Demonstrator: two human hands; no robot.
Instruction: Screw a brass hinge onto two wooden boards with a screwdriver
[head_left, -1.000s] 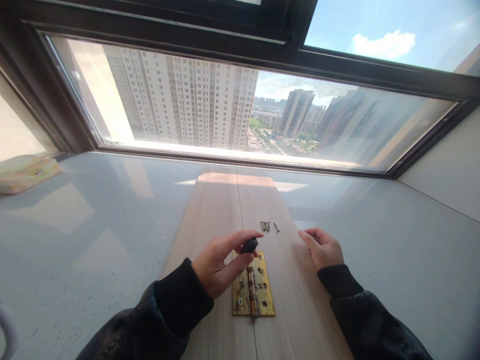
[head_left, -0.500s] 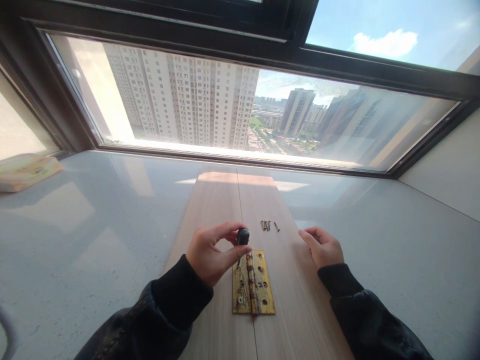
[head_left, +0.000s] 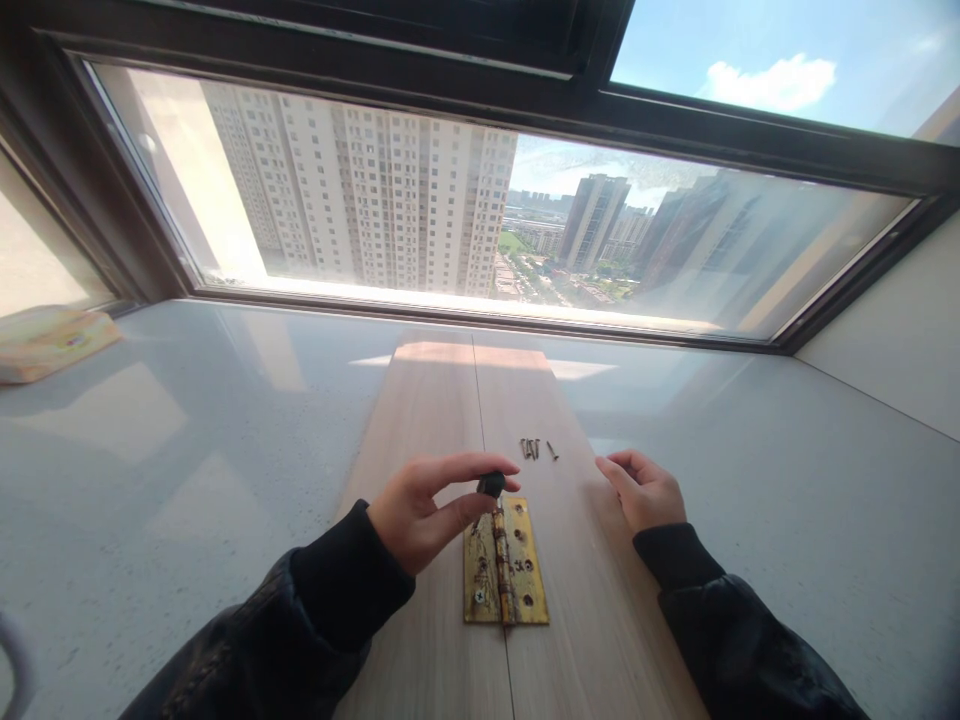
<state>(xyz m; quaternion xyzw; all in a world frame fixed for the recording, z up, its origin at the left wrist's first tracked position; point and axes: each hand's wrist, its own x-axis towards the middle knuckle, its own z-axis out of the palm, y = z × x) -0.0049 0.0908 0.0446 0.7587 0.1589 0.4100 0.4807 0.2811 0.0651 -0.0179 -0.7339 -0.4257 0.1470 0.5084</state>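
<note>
- Through the head camera I see the table point(head_left: 180, 500), white and speckled, running up to the window; its near part is cut off by the bottom of my view.
- On it lie two pale boards point(head_left: 435, 400) side by side, long axes and seam running away from me toward the window. Their near ends are out of view.
- I see the left hand point(head_left: 431, 510) above the left board, thumb and fingers pinched narrow around a black handle. Its dark sleeve is cut off at the lower edge.
- The right hand point(head_left: 646, 492) is at the outer edge of the right board, fingers curled. Its fingertips are mostly hidden from me, so I cannot tell whether it grips that edge or just rests there.
- Between the hands sits the worn brass hinge point(head_left: 536, 575), laid flat across the seam, a leaf on each board. Its barrel points along the seam toward the window; the left leaf's far corner is partly covered by the left hand.
- The black handle point(head_left: 491, 485) is over the hinge's far end, its blunt end tilted up toward me; I cannot make out its lower part.
- Loose screws point(head_left: 531, 449) lie beyond the hinge on the right board, several bunched and one apart, roughly pointing windowward; the bunch is too small to count surely.
- One cross-slotted screw head point(head_left: 480, 597) shows in the left leaf's near corner.
</note>
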